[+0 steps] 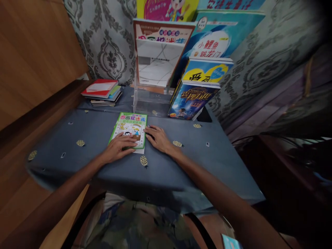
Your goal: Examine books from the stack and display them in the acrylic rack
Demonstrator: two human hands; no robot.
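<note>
A small green-bordered picture book with a cartoon cover lies closed on the cloth-covered table. My left hand rests on its lower left part, fingers stretched across the cover. At the book's right edge is my right hand, its fingers extended and the tips touching or nearly touching that edge. A white sheet or page sticks out below the book's lower edge.
Behind stands a clear acrylic rack with a brown-bordered book and a teal book. A blue book stands at the front right. A stack with a red book lies back left. Patterned curtains hang behind.
</note>
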